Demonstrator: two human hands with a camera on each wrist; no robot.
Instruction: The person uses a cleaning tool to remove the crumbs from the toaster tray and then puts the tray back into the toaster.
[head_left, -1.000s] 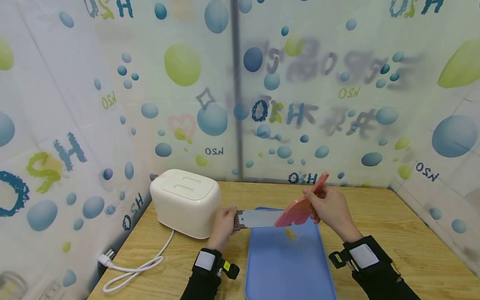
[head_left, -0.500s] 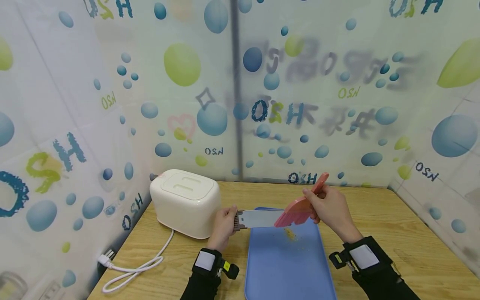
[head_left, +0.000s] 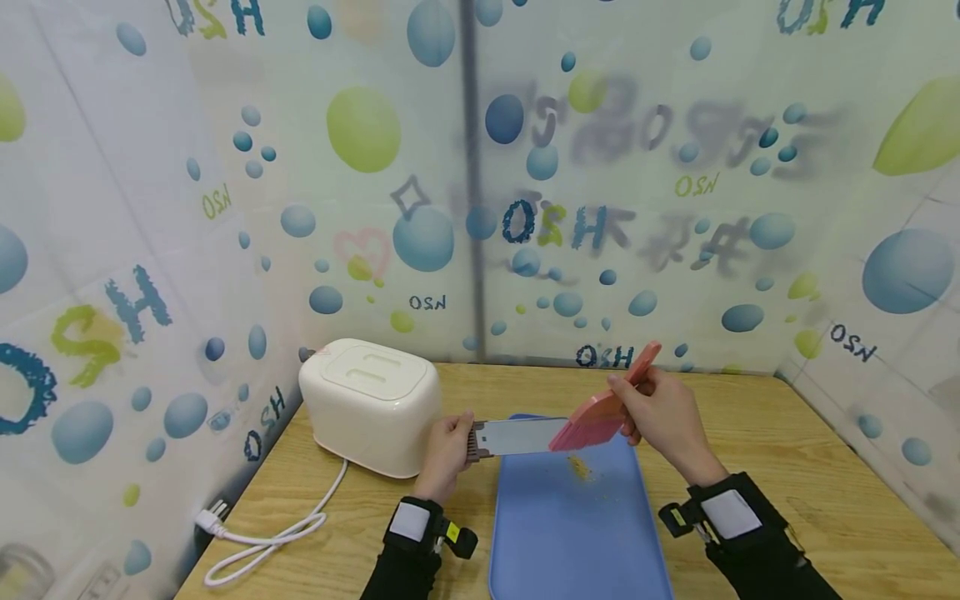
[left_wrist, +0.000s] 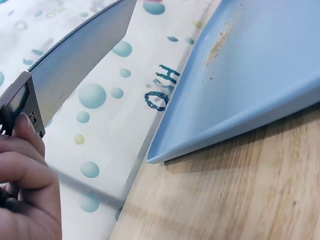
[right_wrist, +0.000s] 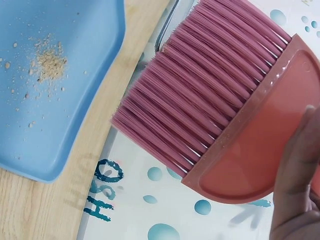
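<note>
While the left hand [head_left: 444,457] grips one end of a flat metal plate [head_left: 517,437] raised over a blue tray [head_left: 570,537], and the right hand [head_left: 666,417] holds a pink brush [head_left: 596,423] with its bristles [right_wrist: 185,92] at the plate's opposite end, light strokes should best keep crumbs [head_left: 578,468] inside the tray.

"Where could a hand pass near the blue tray [head_left: 577,542]?"
"Over its near half, between left sleeve [head_left: 402,571] and right sleeve [head_left: 780,567], or over the bare table [head_left: 847,492] well to its right."
"What stands in the way?"
"Across its far end, a thin plate [head_left: 517,438] and pink brush [head_left: 600,410], overlapping in the head view. To its left, the cream appliance [head_left: 371,408] and looped white cord [head_left: 264,542]."
</note>
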